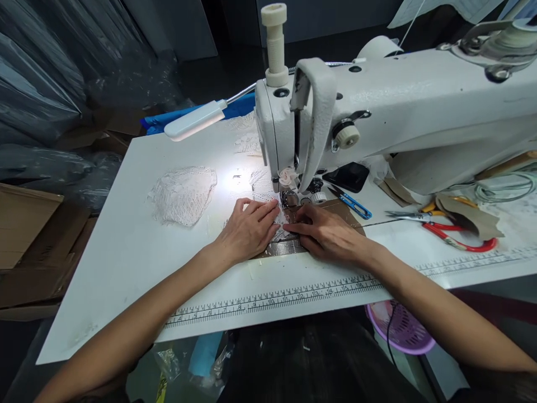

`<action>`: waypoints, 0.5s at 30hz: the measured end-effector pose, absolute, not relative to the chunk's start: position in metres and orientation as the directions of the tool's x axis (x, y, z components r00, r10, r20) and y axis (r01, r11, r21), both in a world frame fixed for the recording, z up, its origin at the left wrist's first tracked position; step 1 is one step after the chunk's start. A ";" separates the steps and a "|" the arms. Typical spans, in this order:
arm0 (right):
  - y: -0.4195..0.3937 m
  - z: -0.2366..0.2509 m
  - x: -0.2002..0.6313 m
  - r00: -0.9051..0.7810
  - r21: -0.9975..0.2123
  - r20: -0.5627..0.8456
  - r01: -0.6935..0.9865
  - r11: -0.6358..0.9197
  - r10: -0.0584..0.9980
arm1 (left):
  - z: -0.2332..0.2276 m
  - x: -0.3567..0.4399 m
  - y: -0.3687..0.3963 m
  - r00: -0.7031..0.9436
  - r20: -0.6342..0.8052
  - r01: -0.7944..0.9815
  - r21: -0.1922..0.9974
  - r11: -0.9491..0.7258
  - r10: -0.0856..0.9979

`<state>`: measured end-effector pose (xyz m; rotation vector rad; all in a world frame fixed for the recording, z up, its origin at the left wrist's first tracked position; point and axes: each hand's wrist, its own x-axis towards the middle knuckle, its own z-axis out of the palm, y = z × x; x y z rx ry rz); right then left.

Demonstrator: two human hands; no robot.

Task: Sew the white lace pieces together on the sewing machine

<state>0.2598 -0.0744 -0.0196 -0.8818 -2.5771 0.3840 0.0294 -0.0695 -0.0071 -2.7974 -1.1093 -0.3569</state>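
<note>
Under the needle area of the white sewing machine (289, 134) lies a piece of pale lace fabric (282, 230), running between my hands. My left hand (254, 226) rests on its left side, fingers stretched out and pressing it down just before the presser foot. On the other side, my right hand (325, 230) has bent fingers and a thumb pinched at the fabric's right edge. The fingers partly cover the fabric. A metal throat plate (285, 248) shows below the fabric. Another lace piece (183, 196) lies flat on the table, left of my left hand.
Blue thread snips (354, 204) and red-handled scissors (459, 235) lie on the right. A lit lamp (195, 120) hangs over the white table (126, 246). A printed ruler (268, 302) follows the front edge. A purple basket (405, 333) stands below; cardboard boxes (29, 224) are at left.
</note>
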 end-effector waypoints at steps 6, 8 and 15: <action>-0.077 -0.018 0.255 -0.702 -0.348 0.248 0.579 0.738 0.668 | -0.010 0.021 -0.054 0.765 0.260 0.611 -0.002 -0.792 0.589; -0.077 -0.018 0.254 -0.697 -0.355 0.251 0.579 0.734 0.672 | -0.013 0.020 -0.052 0.754 0.284 0.615 0.014 -0.789 0.593; -0.076 -0.019 0.253 -0.683 -0.399 0.239 0.579 0.711 0.690 | -0.018 0.020 -0.055 0.737 0.326 0.617 0.031 -0.786 0.591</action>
